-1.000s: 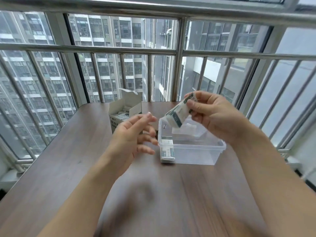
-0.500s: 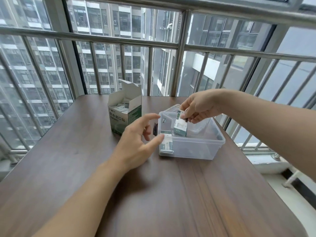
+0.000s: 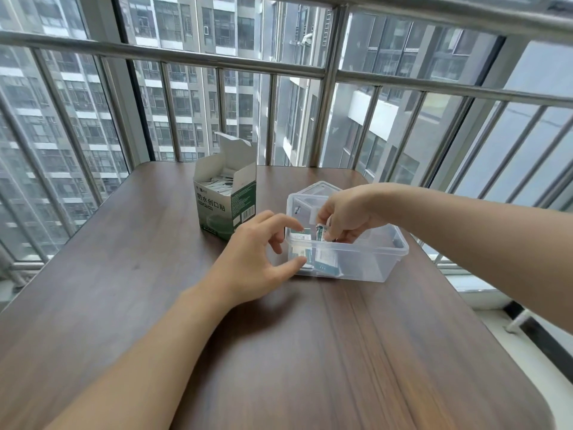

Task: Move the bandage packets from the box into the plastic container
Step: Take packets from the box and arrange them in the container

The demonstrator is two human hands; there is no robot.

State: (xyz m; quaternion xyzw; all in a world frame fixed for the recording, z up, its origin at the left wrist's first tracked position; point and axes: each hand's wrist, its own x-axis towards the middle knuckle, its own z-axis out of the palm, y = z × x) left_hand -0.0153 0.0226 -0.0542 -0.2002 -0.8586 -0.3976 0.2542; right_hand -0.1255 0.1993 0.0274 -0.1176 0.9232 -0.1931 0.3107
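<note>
On the brown wood-grain worktop (image 3: 310, 352) in your head view, the clear plastic container (image 3: 372, 268) sits toward the right, just beside the open green-and-white box (image 3: 228, 209), which stands upright to its left with its top flaps raised. More bandage packets (image 3: 217, 184) show inside the open mouth of that box.

Your right hand (image 3: 344, 212) reaches down into the container from the right, and its fingers (image 3: 333, 232) are curled, pinching a green-and-white bandage packet (image 3: 320, 231) that stands roughly upright just inside the near left part of the container. Below it, other packets (image 3: 322, 262) lie at the container's left end, seen through the clear front wall.

Your left hand (image 3: 257, 259) rests at the container's near left corner. Its fingers (image 3: 288, 223) are spread and loosely bent, the thumb lying against the lower front wall and a fingertip touching the rim above, so the hand braces the corner rather than grasping anything. Its forearm stretches back across the worktop toward you.

Beyond the far edge of the worktop, a metal railing (image 3: 325, 88) of round bars runs across the view, with tall apartment buildings (image 3: 186, 103) behind it.
</note>
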